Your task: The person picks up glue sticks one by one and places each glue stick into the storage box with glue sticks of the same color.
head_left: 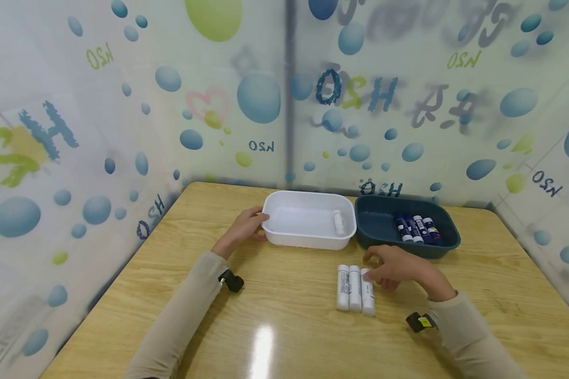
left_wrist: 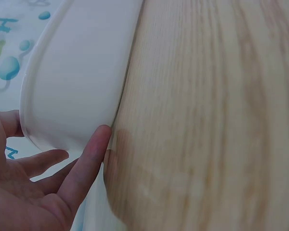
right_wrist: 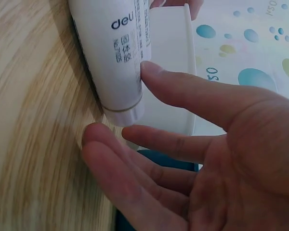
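In the head view, three white glue sticks (head_left: 354,288) lie side by side on the table. My right hand (head_left: 398,266) is over the rightmost one, its thumb at the stick and its fingers spread. The right wrist view shows that thumb against the printed side of a glue stick (right_wrist: 115,57), with the other fingers beyond its end. At the left end of the white bin (head_left: 308,241), my left hand (head_left: 242,229) holds the rim, thumb over it and fingers against the outer wall. One white glue stick (head_left: 339,222) is inside that bin.
A dark teal bin (head_left: 376,223) stands right of the white one, holding several dark blue and white tubes (head_left: 418,229) at its right side. Behind both bins rises a patterned curtain wall (head_left: 313,131). The wooden table (head_left: 294,305) reflects a bright light near its front.
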`<state>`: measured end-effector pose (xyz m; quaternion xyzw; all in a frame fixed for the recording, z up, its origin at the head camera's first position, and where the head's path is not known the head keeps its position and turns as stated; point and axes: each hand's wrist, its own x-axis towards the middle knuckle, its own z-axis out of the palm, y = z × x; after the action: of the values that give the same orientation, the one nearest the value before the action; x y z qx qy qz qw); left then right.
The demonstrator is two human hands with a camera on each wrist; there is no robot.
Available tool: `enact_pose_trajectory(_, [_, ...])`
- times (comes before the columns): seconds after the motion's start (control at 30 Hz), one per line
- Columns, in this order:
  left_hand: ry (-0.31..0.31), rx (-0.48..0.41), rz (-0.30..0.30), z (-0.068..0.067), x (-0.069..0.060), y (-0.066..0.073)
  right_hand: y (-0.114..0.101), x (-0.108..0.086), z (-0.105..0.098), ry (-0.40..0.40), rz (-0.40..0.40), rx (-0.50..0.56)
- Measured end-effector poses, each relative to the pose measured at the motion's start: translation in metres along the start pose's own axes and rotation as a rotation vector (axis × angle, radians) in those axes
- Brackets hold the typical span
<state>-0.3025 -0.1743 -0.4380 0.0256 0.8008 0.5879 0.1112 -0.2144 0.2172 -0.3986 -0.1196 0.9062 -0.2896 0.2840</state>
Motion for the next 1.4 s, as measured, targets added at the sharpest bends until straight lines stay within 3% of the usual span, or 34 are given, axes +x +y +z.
enact_pose_trajectory(1.4, [0.004, -0.007, -0.002, -0.0001, 0.0011, -0.0007, 0.0027, -0.0006, 0.0011, -0.007, 0.058, 0.024])
